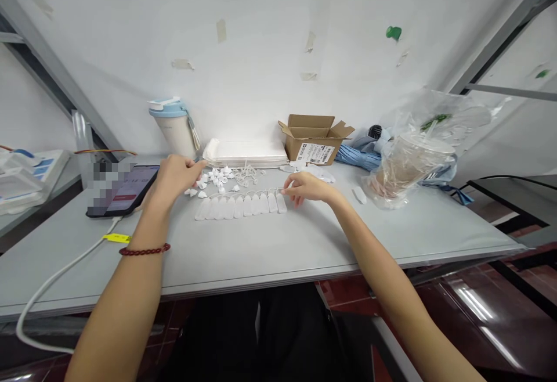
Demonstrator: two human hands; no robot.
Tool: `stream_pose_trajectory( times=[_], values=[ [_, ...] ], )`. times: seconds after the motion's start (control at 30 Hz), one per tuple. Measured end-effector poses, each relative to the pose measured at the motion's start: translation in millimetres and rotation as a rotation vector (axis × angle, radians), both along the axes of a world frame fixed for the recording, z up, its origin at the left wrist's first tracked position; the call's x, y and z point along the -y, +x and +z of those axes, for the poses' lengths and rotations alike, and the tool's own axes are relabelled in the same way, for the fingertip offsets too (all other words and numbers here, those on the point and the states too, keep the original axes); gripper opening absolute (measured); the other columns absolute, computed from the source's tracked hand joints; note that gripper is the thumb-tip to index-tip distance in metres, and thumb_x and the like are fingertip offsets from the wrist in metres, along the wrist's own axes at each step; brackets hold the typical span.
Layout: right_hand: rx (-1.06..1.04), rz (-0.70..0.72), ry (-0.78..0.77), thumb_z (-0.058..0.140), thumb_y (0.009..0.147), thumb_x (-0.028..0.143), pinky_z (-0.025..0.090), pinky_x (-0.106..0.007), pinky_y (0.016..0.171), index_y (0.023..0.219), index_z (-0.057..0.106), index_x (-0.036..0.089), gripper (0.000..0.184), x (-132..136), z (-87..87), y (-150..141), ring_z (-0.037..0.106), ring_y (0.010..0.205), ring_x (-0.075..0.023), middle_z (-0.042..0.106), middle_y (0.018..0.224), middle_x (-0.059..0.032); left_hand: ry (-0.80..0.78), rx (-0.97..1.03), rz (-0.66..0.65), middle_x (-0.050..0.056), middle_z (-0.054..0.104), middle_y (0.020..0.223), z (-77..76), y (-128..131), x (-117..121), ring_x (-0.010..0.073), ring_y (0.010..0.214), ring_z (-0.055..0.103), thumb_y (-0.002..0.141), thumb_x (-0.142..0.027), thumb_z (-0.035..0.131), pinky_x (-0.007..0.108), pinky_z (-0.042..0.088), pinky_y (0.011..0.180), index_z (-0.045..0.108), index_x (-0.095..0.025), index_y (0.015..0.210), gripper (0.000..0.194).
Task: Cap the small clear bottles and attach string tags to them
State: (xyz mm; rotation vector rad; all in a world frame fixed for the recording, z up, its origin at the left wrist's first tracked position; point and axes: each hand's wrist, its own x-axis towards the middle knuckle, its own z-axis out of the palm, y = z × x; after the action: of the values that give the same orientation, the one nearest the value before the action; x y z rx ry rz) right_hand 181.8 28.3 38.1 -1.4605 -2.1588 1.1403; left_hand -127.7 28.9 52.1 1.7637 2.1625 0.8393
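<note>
A row of several small white oblong tags [239,206] lies side by side on the grey table [270,248]. My right hand [307,187] rests at the row's right end, its fingers pinched on the last tag. My left hand [174,176] reaches over a loose heap of small white plastic pieces [215,177], thumb and fingers closing on one at the heap's left edge. A tangle of thin white loops [248,176] lies just behind the row. A beaded bracelet circles my left wrist.
A phone [126,191] on a white cable lies at left. Behind stand a lidded tumbler [174,126], a stack of white sheets [248,152] and an open cardboard box [314,138]. A bagged drink cup [409,164] sits at right.
</note>
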Motion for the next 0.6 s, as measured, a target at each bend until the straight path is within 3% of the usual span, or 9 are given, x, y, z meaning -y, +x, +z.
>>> stream_pose_trajectory(
  times=[0.07, 0.2, 0.33, 0.47, 0.6],
  values=[
    [0.063, -0.043, 0.041, 0.064, 0.08, 0.029, 0.048, -0.022, 0.046, 0.075, 0.055, 0.014, 0.019, 0, 9.3, 10, 0.061, 0.045, -0.0125, 0.065, 0.06, -0.0037, 0.171, -0.01, -0.029, 0.002, 0.058, 0.046, 0.2, 15, 3, 0.0191, 0.056, 0.059, 0.076, -0.042, 0.048, 0.028, 0.044, 0.063, 0.055, -0.019, 0.051, 0.035],
    [0.301, -0.294, 0.209, 0.059, 0.081, 0.023, 0.047, -0.025, 0.046, 0.075, 0.059, 0.012, 0.012, -4, 20.7, 39, 0.059, 0.041, -0.013, 0.065, 0.062, -0.0059, 0.291, -0.125, -0.201, 0.005, 0.067, 0.066, -8.0, 48, 5, 0.0198, 0.068, 0.061, 0.077, -0.036, 0.045, 0.028, 0.044, 0.07, 0.06, -0.017, 0.062, 0.028],
    [0.788, -0.665, 0.362, 0.066, 0.071, 0.016, 0.051, -0.036, 0.069, 0.082, 0.065, 0.011, 0.011, -9, 18.0, 73, 0.068, 0.079, -0.0276, 0.069, 0.073, -0.0143, 0.234, -0.219, -0.459, 0.007, 0.071, 0.08, -19.8, 69, -8, 0.0222, 0.078, 0.063, 0.079, -0.025, 0.041, 0.03, 0.046, 0.076, 0.067, -0.016, 0.075, 0.028],
    [0.933, -0.714, 0.22, 0.075, 0.064, 0.024, 0.051, -0.039, 0.074, 0.094, 0.067, 0.014, 0.032, -14, 12.5, 99, 0.065, 0.096, -0.0317, 0.067, 0.101, -0.018, 0.191, -0.322, -0.58, 0.01, 0.071, 0.096, -25.5, 79, -25, 0.0247, 0.096, 0.063, 0.074, -0.014, 0.04, 0.032, 0.046, 0.083, 0.071, -0.016, 0.087, 0.034],
    [0.948, -0.785, 0.178, 0.075, 0.063, 0.022, 0.051, -0.038, 0.074, 0.098, 0.068, 0.014, 0.037, -17, 10.2, 110, 0.065, 0.097, -0.0321, 0.067, 0.103, -0.0204, 0.12, -0.205, -0.642, 0.009, 0.073, 0.084, -33.1, 87, -33, 0.0241, 0.082, 0.066, 0.068, -0.011, 0.044, 0.029, 0.047, 0.075, 0.073, -0.018, 0.077, 0.031]
  ],
)
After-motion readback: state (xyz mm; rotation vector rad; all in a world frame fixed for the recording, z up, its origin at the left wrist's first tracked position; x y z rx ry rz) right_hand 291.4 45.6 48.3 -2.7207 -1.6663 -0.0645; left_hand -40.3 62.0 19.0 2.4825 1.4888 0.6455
